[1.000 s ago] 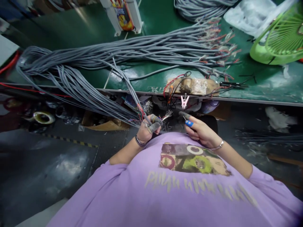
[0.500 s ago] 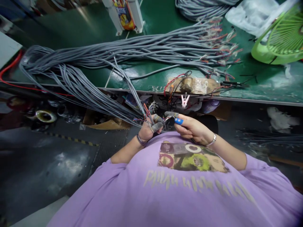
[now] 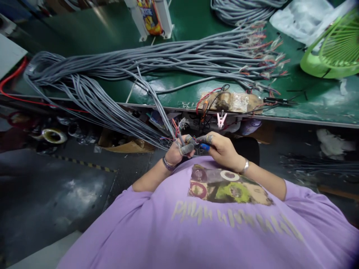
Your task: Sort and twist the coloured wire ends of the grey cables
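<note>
My left hand (image 3: 177,151), with grey covers on its thumb and a finger, is closed around the stripped end of a grey cable (image 3: 181,139). Thin coloured wires (image 3: 175,126) and frayed shielding stick up beside it. Against its fingertips, my right hand (image 3: 223,150) pinches at the wire ends; one finger wears a grey cover and the thumb a blue one. The wire tips between the two hands are mostly hidden. More grey cables (image 3: 112,116) sag over the bench edge to the left of my hands.
On the green bench (image 3: 98,35) lies a long bundle of grey cables (image 3: 168,56) with bared ends. A wooden block (image 3: 238,101) with a pink clip (image 3: 221,120) sits at the front edge. A green fan (image 3: 333,52) and plastic bag (image 3: 300,18) stand at right.
My right hand has moved left, closing the small gap to my left hand, and its fingers now meet the left fingertips. My left hand has barely moved.
</note>
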`<state>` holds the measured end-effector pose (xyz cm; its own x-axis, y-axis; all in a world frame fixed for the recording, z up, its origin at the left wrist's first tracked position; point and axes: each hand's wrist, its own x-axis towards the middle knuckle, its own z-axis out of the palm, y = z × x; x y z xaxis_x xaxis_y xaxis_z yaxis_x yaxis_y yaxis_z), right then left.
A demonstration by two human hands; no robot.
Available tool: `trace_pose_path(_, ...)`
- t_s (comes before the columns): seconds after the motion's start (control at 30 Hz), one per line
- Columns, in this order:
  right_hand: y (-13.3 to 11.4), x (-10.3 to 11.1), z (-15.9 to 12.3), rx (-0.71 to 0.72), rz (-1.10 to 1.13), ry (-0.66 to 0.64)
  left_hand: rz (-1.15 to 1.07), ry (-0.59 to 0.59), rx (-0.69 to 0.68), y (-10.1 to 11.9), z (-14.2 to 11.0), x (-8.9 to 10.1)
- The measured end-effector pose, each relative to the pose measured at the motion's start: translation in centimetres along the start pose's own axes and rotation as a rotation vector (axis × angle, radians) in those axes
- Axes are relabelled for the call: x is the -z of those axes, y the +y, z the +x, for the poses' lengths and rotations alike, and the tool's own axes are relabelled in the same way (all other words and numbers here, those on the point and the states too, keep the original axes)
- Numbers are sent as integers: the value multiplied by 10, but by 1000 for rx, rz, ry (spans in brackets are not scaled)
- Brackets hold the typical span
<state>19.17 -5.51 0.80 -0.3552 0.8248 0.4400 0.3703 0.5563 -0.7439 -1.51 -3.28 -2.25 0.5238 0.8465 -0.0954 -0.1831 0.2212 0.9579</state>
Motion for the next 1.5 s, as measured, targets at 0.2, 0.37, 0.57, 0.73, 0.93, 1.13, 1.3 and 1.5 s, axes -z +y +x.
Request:
trace_pose_path(0.2, 5, -4, -8, -517, 634, -176, 124, -265, 137, 11, 4, 7)
trace_pose_path(0.37, 25, 2, -13, -991, 912, -3, 163, -319, 88, 12, 16, 3)
trace_pose_path(0.57, 59, 25, -19, -987, 984, 394, 138, -111, 80, 8, 26, -5)
trace_pose_path(0.73, 62, 28, 0, -954, 1013, 219, 127, -11, -92, 8, 49, -19)
trace_pose_path(0.93, 62, 22, 21, -877, 1057, 211, 83, 27, -138, 8, 70, -31)
trace_pose_path(1.13, 58, 20, 28, -884, 1104, 320, 154, 31, -165, -3, 75, -31)
trace_pose_path(1.3, 56, 20, 32, -897, 1131, 355, 171, 37, -194, -7, 77, -31)
trace_pose_path(1.5, 51, 18, 36, -893, 1123, 391, 161, 21, -151, 0, 78, -39)
